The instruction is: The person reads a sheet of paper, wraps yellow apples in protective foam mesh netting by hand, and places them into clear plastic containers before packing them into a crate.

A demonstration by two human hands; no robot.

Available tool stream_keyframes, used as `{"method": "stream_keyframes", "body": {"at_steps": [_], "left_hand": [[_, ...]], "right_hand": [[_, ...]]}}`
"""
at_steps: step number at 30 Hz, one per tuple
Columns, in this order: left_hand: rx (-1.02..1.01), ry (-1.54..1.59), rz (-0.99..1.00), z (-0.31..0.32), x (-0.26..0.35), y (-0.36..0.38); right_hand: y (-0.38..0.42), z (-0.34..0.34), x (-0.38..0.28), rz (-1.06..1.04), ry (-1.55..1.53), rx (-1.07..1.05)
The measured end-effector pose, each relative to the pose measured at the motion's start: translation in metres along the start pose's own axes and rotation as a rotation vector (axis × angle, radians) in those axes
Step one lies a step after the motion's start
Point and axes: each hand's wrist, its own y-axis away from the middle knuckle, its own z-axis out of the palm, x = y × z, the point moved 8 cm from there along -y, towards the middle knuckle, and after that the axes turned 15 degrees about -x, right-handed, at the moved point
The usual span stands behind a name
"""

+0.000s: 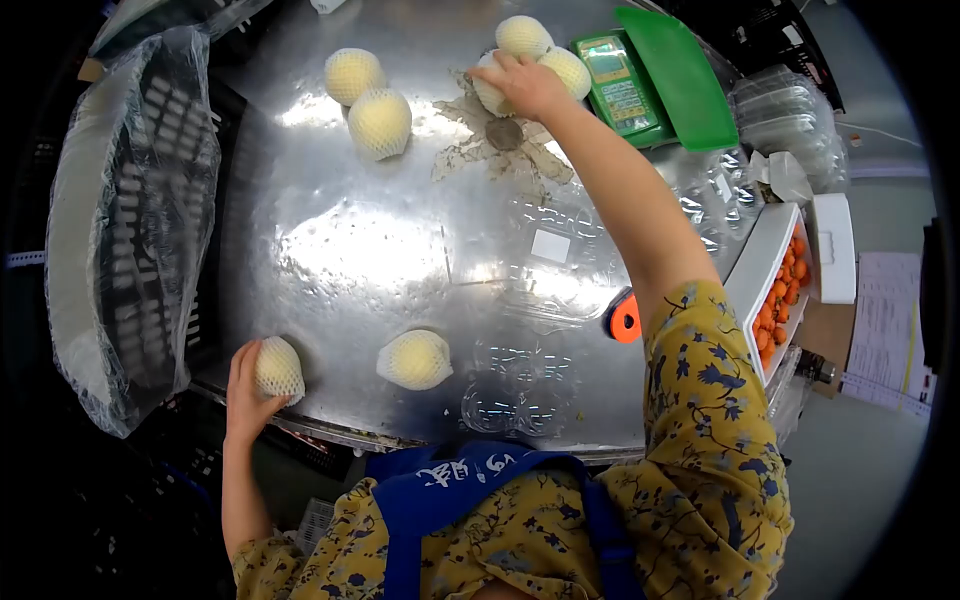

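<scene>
My left hand (246, 402) is curled around a pale round fruit in a foam net (281, 370) at the table's near left edge. Stretched to the far side, my right hand (530, 86) grips another netted fruit (490, 98), its fingers over the top. Touching that group are a netted fruit behind (523, 37) and one to the right (567, 72), partly covered by my hand. Two more netted fruits, one farther back (353, 76) and one nearer (380, 124), sit together at the back left. A single netted fruit (414, 360) lies near the front.
A green scale (615, 85) with a green tray (690, 80) stands at the back right. Clear plastic clamshells (520, 385) lie on the metal table (330, 190). An orange tape dispenser (624, 318) and a white box of small orange fruits (780, 300) are right. A plastic-lined crate (130, 220) stands left.
</scene>
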Motion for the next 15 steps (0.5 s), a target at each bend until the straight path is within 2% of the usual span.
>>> {"method": "stream_keyframes", "body": {"at_steps": [3,6,9,10,12,15], "left_hand": [[-0.054,0.096,-0.030,0.003,-0.012,0.003],[-0.097,0.080,-0.003,0.004,-0.011,0.003],[-0.142,0.079,0.025,0.002,-0.003,0.000],[-0.140,0.094,0.032,0.003,-0.006,-0.001],[-0.098,0.018,0.049,-0.003,0.001,0.002],[0.049,-0.161,0.105,-0.018,0.038,0.007]], "right_hand": [[0.002,-0.007,0.000,0.086,-0.018,-0.153],[0.023,-0.011,0.009,0.192,-0.264,-0.087],[0.042,0.006,0.015,0.304,-0.506,-0.123],[0.046,0.016,0.017,0.275,-0.617,-0.066],[0.054,0.036,0.020,0.209,-0.839,0.047],[0.081,0.047,0.002,0.320,-1.670,-0.096]]}}
